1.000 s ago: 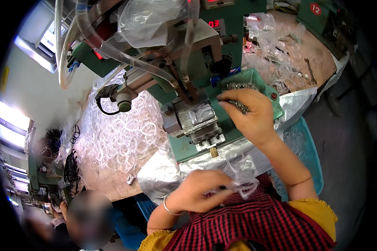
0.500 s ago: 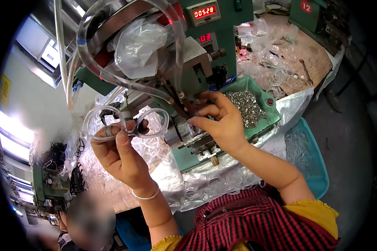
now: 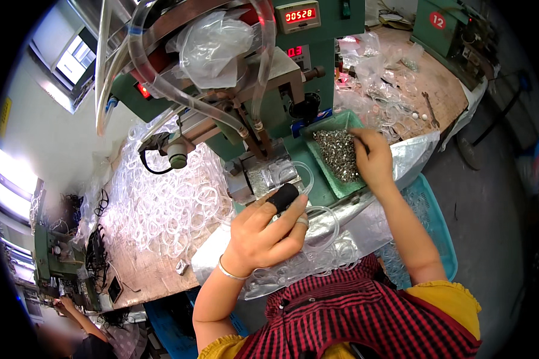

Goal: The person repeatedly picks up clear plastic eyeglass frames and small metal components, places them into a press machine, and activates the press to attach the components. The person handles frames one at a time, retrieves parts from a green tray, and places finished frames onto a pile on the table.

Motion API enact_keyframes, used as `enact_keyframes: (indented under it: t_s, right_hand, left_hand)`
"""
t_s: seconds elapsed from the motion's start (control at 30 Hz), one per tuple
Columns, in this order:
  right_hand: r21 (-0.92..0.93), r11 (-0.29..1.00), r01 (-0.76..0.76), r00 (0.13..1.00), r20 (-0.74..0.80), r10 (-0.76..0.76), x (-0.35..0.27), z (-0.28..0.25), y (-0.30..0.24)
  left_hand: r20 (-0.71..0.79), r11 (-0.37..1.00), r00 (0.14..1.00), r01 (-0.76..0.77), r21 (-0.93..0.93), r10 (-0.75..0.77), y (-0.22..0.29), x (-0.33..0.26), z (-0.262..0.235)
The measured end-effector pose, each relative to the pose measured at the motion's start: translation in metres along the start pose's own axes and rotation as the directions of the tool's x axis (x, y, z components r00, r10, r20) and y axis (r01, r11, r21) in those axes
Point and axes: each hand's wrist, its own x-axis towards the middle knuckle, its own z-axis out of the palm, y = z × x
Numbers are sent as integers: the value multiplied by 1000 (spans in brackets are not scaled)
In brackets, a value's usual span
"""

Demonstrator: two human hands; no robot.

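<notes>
the left hand is bending its fingers around a pair of clear rings, gripping them just in front of the press. one of these rings is looping out beside the metal block, and the other is showing to the right of the fingers; the grip itself is partly hiding behind the knuckles. a black sleeve is covering one fingertip, and a bracelet is circling the wrist.

the right hand is reaching in over the right side of the green tray, its fingers curling toward the metal bits inside; whether it is pinching any, i cannot tell.

a big pile of similar rings is covering the table to the left, while a foil sheet is draping over its front edge. a blue basin is standing below at the right, a plastic bag is hanging on the press, and a wrench is lying farther back.
</notes>
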Motion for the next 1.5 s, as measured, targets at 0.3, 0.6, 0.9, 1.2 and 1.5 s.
enact_keyframes:
  t_s: [0.3,0.6,0.9,1.2,1.5]
  right_hand:
    - [-225,896,383,914,236,-332,10,39,-9]
    - [-120,972,202,979,-7,-204,-25,12,-6]
    - [-165,940,298,953,105,-284,16,17,-2]
    - [759,547,-353,863,39,504,3,37,11]
    - [497,854,-156,959,284,10,9,-14,-58]
  left_hand:
    - [-37,984,987,149,-102,-153,11,-6,7]
    - [-172,909,908,335,-250,-382,27,-20,27]
    - [-35,904,905,420,-82,-424,46,-53,-7]
    - [-348,329,277,939,-99,-896,-48,-161,-56]
    - [389,637,506,645,422,-770,-101,-169,-38]
